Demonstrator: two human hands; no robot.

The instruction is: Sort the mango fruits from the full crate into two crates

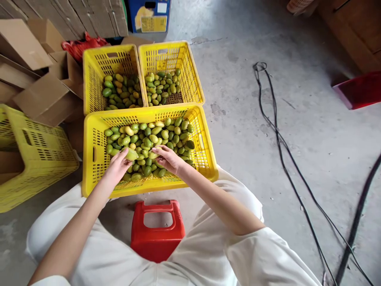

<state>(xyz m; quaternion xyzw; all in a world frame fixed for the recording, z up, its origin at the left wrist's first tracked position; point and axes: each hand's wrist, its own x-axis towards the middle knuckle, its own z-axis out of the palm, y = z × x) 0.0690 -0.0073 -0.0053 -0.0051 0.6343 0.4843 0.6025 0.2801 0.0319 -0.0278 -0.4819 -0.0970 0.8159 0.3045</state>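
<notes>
The grey floor (232, 119) is bordered at the far left by heaped cardboard boxes (44, 95). The near yellow crate (88, 159) is set crosswise in front of a person's white trousers (113, 242), and its bottom is covered with green and yellowish fruits (147, 142). Another yellow crate (32, 171) is seen at the left, cut off by the edge. Beyond the near one, a far left crate (89, 79) and a far right crate (190, 75) are placed side by side, each partly filled with similar fruits. A red stool (157, 242) is seen between the legs. A pale green fruit (131, 155) is gripped between thumb and fingers by the left hand (117, 165); just to its right, a yellow-green fruit (153, 154) is pinched in the fingertips of the right hand (168, 159). Both are held over the middle of the pile.
</notes>
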